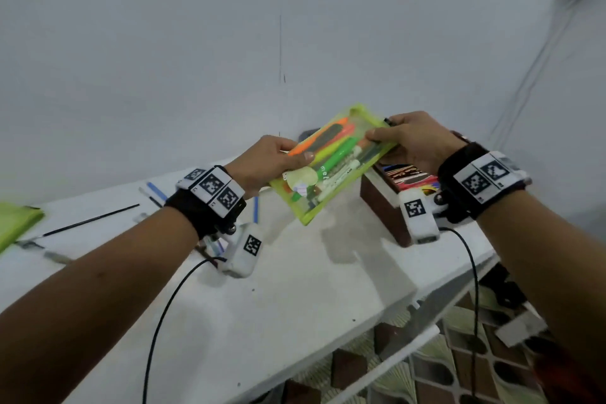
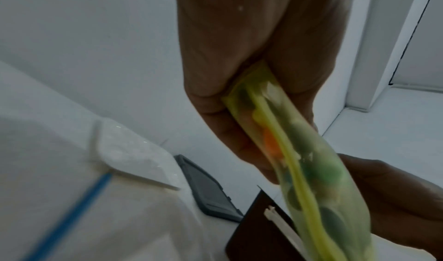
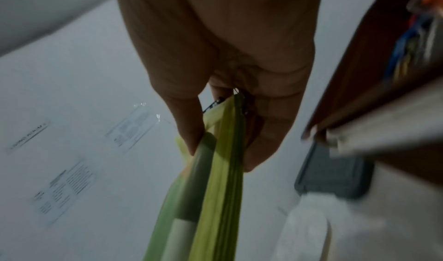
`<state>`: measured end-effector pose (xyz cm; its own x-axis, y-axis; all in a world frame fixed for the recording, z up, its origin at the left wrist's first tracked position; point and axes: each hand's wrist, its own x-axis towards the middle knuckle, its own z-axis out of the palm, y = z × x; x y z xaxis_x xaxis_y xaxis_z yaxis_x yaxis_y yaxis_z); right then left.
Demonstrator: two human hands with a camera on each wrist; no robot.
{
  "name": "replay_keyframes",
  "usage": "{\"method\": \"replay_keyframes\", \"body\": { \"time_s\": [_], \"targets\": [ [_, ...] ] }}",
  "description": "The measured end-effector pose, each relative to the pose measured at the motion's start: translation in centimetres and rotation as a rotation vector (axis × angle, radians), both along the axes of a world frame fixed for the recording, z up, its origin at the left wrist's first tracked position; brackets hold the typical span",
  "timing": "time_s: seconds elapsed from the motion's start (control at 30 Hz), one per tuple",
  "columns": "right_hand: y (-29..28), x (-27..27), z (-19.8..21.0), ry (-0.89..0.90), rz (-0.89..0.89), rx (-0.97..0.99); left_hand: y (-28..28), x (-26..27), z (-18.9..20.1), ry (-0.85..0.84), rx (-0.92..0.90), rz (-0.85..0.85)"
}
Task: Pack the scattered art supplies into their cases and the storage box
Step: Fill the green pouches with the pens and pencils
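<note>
- Both wrist views were blurred; the left wrist view showed the pouch only edge-on, and the right one showed little more than its zipper edge and a dark pull tab against the fingers.
- A dark flat object [image 1: 308, 134], perhaps a phone, was mostly hidden behind the pouch in the head view; what it was could not be settled.
- A second green pouch [image 1: 14, 223] was cut off at the left edge of the head view.
- The neon-green mesh zipper pouch [image 1: 331, 164] was held in the air above the white table [image 1: 295, 289], just beside and partly over the brown storage box [image 1: 383, 203].
- Through the mesh showed orange and green markers, a white marker and a round pale piece; the small labels were unreadable.
- The storage box stood open, holding flat colourful packs whose kind could not be made out.
- The pouch's long axis ran from lower left to upper right, its far corner tipped up toward the wall.
- The left hand [image 1: 262, 162] gripped the pouch's near-left end, thumb on top, fingers beneath.
- The right hand [image 1: 413, 141] pinched the far-right corner at the zipper end.
- A thin black brush [image 1: 91, 220] and blue sticks [image 1: 156, 191] lay on the table, well apart from the pouch.
</note>
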<state>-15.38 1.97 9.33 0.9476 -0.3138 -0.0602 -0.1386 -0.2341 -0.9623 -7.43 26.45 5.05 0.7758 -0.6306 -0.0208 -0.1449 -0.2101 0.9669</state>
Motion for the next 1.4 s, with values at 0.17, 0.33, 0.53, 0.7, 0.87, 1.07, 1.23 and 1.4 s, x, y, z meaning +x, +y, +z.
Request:
{"method": "replay_keyframes", "body": {
  "time_s": [0.17,0.33,0.53,0.7,0.87,1.07,1.23,1.4],
  "targets": [
    [-10.1,-0.8,2.6,0.053,-0.021,-0.217,-9.4,0.5,2.3,-0.041,0.053,-0.046],
    [-17.4,-1.1,2.4,0.199,0.018,-0.331,-17.0,1.4,2.2,-0.177,0.231,-0.124],
    [-22.4,-0.6,0.9,0.423,0.127,-0.569,-23.2,1.8,2.3,-0.376,0.532,-0.266],
    [-24.6,0.4,0.4,0.5,0.287,-0.635,-26.9,2.5,2.5,-0.381,0.752,-0.414],
    [-24.6,1.6,-1.1,0.642,0.541,-0.77,-28.7,3.1,1.0,-0.234,0.925,-0.6],
    [-24.1,3.3,-2.8,0.669,0.738,-1.117,-29.2,2.4,-0.6,-0.284,1.019,-0.562],
    [-23.4,3.9,-3.1,0.377,0.821,-1.241,-29.4,2.6,-1.0,-0.355,1.035,-0.533],
    [-23.0,4.0,-3.6,0.439,0.845,-1.262,-29.6,2.5,-1.3,-0.41,1.048,-0.53]
  ]
}}
